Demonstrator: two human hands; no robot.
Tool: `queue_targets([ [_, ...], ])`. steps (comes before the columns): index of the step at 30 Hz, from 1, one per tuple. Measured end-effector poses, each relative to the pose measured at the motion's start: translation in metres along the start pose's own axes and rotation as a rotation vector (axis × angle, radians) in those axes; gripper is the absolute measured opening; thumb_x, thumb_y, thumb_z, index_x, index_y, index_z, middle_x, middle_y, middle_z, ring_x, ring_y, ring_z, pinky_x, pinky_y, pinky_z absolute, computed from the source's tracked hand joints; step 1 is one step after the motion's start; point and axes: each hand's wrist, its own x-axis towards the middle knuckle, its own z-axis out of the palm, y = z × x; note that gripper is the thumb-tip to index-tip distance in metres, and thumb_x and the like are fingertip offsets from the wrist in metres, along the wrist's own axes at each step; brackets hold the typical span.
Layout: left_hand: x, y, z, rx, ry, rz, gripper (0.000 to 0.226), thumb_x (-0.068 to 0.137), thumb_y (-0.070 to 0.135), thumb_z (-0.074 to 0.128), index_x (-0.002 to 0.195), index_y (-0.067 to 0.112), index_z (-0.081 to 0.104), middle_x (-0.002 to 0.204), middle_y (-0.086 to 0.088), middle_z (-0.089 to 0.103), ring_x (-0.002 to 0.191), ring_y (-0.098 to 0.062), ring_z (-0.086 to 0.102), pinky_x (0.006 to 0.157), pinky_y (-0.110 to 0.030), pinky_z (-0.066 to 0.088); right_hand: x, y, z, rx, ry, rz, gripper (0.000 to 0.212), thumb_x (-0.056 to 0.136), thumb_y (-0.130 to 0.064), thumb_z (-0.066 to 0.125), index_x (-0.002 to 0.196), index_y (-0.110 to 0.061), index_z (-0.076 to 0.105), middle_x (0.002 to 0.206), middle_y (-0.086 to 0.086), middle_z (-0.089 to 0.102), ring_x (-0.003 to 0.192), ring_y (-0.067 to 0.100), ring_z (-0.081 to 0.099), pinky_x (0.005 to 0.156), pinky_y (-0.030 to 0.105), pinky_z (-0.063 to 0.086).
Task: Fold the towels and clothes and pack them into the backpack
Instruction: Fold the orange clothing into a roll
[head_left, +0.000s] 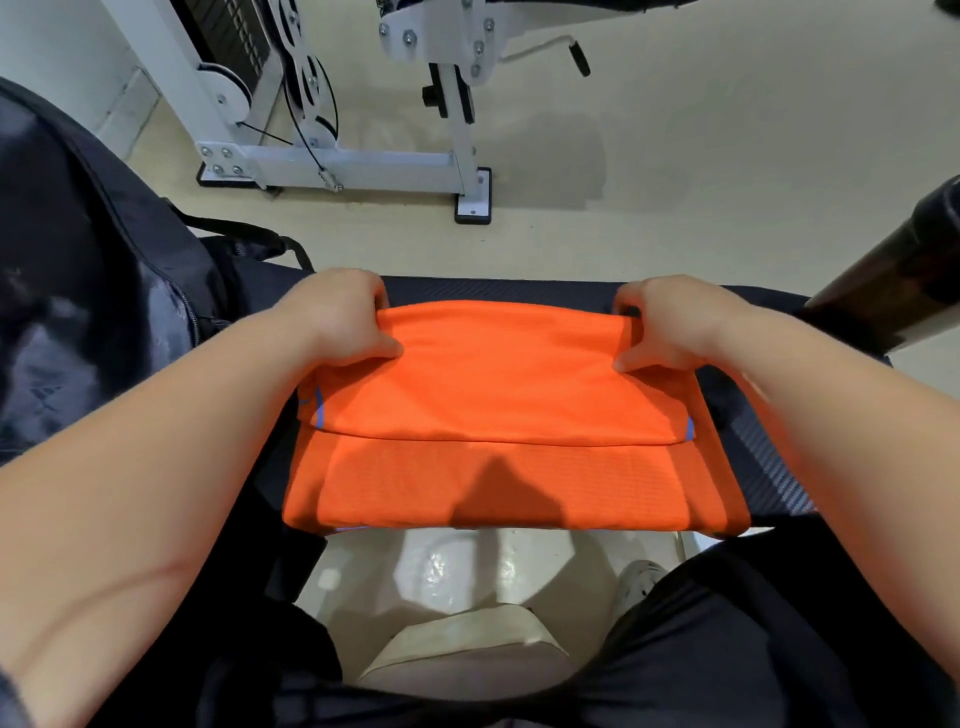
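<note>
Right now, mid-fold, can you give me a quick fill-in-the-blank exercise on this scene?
1. The garment on the bench is ____ in colour.
2. The left hand grips its far left corner; the right hand grips its far ____ corner.
3. The dark backpack lies on the person's ____ side.
Missing words: orange; right; left.

A folded shirt lies on the counter, straight ahead. The left hand grips its far left corner, and the right hand its far right corner. A backpack sits just left of the counter. Behind the counter, a weight machine stands on the floor.
</note>
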Motion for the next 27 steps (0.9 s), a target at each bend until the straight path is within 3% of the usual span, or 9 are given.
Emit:
queue_targets([
  [3,0.004,-0.002,-0.005,0.059,-0.034,0.02,0.022,0.079,0.039,0.079,0.08,0.021,0.066,0.079,0.0,0.064,0.084,-0.027,0.059,0.068,-0.032,0.044,0.004,0.0,0.0,-0.006,-0.06,-0.057,0.033,0.074,-0.045,0.083,0.097,-0.026,0.069,0.098,-0.002,0.071,0.087,0.022,0.061,0.077,0.033,0.052],
  [5,0.007,-0.004,-0.005,0.052,-0.048,0.03,0.024,0.08,0.034,0.078,0.069,0.022,0.061,0.071,0.001,0.06,0.077,-0.026,0.056,0.064,-0.032,0.041,0.006,0.0,-0.001,0.008,-0.085,-0.073,0.03,0.075,-0.043,0.083,0.097,-0.025,0.073,0.093,-0.003,0.072,0.088,0.023,0.064,0.081,0.036,0.055],
  [10,0.019,-0.007,-0.009,0.011,0.054,0.053,0.019,0.085,0.028,0.073,0.075,0.017,0.062,0.078,-0.005,0.062,0.083,-0.03,0.057,0.066,-0.035,0.044,0.021,0.006,-0.009,0.02,0.031,-0.068,0.019,0.078,-0.035,0.08,0.085,-0.025,0.066,0.083,0.0,0.066,0.083,0.027,0.06,0.073,0.034,0.051],
  [14,0.037,-0.009,-0.022,-0.045,0.227,-0.003,0.009,0.085,0.026,0.066,0.081,0.024,0.058,0.093,-0.011,0.066,0.089,-0.037,0.058,0.069,-0.038,0.046,0.038,0.005,-0.024,0.018,0.25,-0.012,0.029,0.079,-0.031,0.074,0.068,-0.023,0.049,0.084,0.008,0.064,0.084,0.036,0.06,0.064,0.035,0.042],
  [16,0.041,-0.007,-0.032,-0.09,0.357,-0.033,0.003,0.086,0.023,0.062,0.088,0.021,0.062,0.096,-0.013,0.064,0.094,-0.04,0.059,0.069,-0.04,0.046,0.042,0.003,-0.036,0.061,0.372,0.009,0.026,0.08,-0.027,0.07,0.07,-0.022,0.047,0.089,0.013,0.066,0.086,0.04,0.062,0.063,0.034,0.038],
  [20,0.027,-0.006,-0.041,-0.127,0.525,-0.014,0.013,0.084,0.016,0.061,0.096,0.014,0.065,0.095,-0.019,0.066,0.096,-0.042,0.058,0.07,-0.041,0.044,0.026,0.001,-0.047,0.078,0.503,0.002,0.015,0.081,-0.02,0.065,0.078,-0.024,0.051,0.088,0.018,0.065,0.088,0.042,0.062,0.062,0.034,0.035],
  [27,-0.048,-0.015,-0.004,0.035,0.514,0.108,0.009,0.077,0.018,0.071,0.084,0.015,0.067,0.082,-0.014,0.065,0.08,-0.04,0.063,0.066,-0.045,0.053,-0.05,0.003,-0.005,-0.059,0.482,-0.121,0.015,0.081,-0.028,0.068,0.092,-0.021,0.06,0.091,0.009,0.062,0.085,0.039,0.064,0.062,0.04,0.045],
])
